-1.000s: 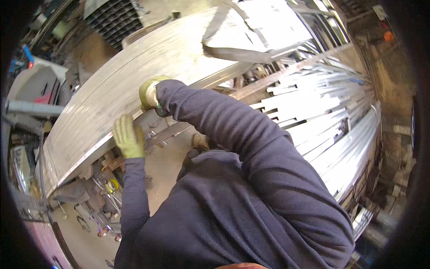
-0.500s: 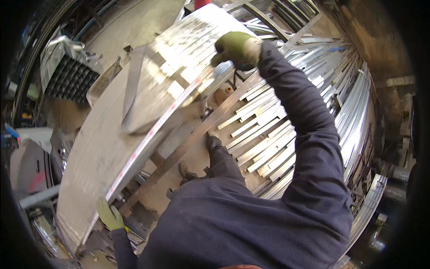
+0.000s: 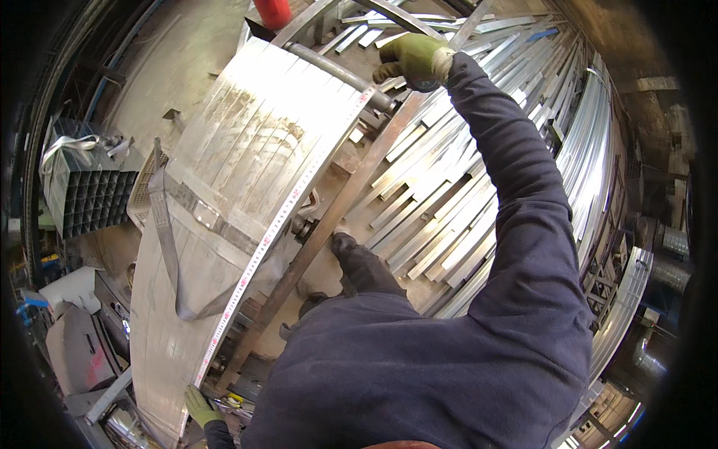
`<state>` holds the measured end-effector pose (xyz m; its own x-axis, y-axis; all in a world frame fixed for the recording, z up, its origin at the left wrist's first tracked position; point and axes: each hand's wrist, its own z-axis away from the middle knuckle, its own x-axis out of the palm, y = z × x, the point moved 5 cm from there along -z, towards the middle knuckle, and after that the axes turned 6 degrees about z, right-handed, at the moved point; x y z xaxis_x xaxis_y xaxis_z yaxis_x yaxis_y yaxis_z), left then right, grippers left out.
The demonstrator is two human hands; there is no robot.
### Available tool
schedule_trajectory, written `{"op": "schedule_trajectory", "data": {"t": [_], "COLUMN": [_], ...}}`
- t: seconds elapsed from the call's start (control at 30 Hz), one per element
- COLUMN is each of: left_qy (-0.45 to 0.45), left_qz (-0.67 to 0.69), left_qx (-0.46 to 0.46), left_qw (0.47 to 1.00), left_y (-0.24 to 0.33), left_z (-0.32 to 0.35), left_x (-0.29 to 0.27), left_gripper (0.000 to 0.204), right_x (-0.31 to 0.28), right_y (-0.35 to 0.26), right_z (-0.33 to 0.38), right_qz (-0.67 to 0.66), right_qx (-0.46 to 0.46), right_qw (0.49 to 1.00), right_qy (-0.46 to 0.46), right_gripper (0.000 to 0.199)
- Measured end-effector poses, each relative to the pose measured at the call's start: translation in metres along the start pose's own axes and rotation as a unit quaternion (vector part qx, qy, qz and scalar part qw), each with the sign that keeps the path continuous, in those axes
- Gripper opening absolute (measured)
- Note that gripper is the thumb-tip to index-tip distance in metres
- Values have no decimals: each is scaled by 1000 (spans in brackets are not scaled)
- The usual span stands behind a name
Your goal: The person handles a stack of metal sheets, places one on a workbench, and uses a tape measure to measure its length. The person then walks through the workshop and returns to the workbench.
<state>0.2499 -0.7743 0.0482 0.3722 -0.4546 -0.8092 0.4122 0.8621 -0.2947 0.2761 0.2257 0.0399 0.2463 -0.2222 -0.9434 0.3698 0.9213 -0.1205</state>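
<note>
Tape (image 3: 280, 217): stretched along the edge of the sheet bundle (image 3: 224, 194)
Right hand (image 3: 413, 60): pinching the far end
Left hand (image 3: 198, 406): gripping the near end
Around: strap (image 3: 168, 247), loose profiles (image 3: 449, 187), tube stack (image 3: 82, 198)

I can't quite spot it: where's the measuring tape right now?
In the head view the measuring tape runs along the right edge of the bundle of metal strips, stretched from the left hand at the bottom to the right hand at the top.

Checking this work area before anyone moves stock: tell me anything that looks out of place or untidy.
The short metal bars on the floor right of the strapped bundle of metal sheets lie loose, fanned and overlapping rather than stacked square. The grey strap hangs slack in a loop. The tape measure runs straight along the bundle's edge between the gloved right hand and left hand.
</note>
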Motion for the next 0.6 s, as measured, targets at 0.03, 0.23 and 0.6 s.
{"op": "schedule_trajectory", "data": {"t": [0.03,0.23,0.6], "left_qy": [-11,-73,-49], "left_qz": [-3,-23,-32], "left_qx": [-6,-36,-8], "left_qw": [1000,996,998], "left_y": [1,-5,-13], "left_z": [-1,-4,-4], "left_x": [-1,2,12], "left_gripper": [84,90,88], "right_x": [-1,-3,7], "right_y": [0,0,3], "right_z": [-1,2,9], "right_qz": [23,-13,-20], "right_qx": [-15,-18,-15], "right_qw": [999,1000,999], "right_qy": [30,-20,41], "right_gripper": [49,58,51]}}
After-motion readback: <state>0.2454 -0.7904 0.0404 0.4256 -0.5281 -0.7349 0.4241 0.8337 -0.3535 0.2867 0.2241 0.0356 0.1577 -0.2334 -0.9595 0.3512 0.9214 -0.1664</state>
